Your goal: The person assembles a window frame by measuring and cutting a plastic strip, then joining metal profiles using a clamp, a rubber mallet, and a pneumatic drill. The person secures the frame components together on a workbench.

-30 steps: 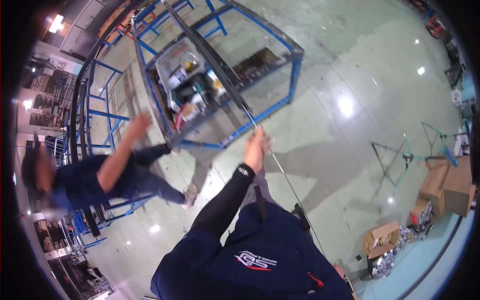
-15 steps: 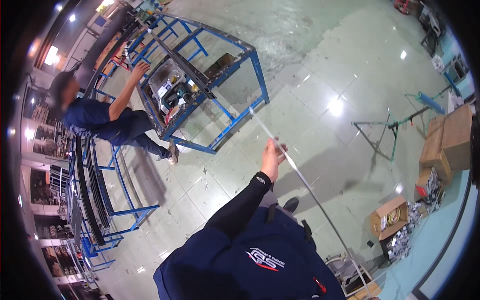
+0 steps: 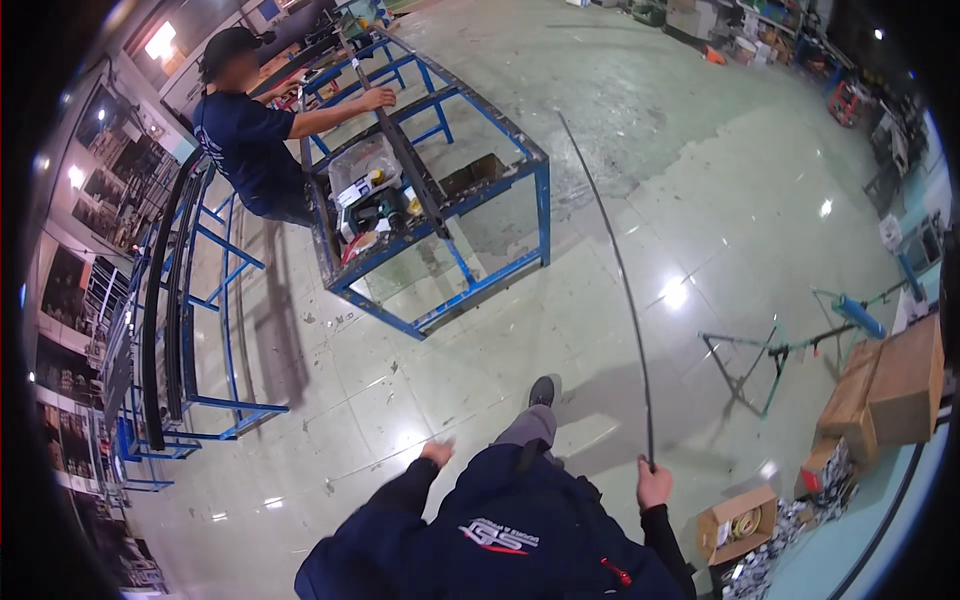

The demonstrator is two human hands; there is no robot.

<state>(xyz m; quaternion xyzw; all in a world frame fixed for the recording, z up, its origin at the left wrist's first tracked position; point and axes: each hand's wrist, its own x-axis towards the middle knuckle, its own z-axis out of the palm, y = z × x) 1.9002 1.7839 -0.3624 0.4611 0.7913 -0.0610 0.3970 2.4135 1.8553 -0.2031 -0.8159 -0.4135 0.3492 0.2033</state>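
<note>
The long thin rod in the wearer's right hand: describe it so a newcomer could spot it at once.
Start at the blue steel frame cart in the middle of the glossy floor. Just right of it a dark, slightly bowed rod runs down to the right hand. It is the only loose bar standing clear of any rack.

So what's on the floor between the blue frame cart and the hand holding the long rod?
In the head view, only bare shiny floor lies between the blue frame cart and the right hand gripping the long rod.
</note>
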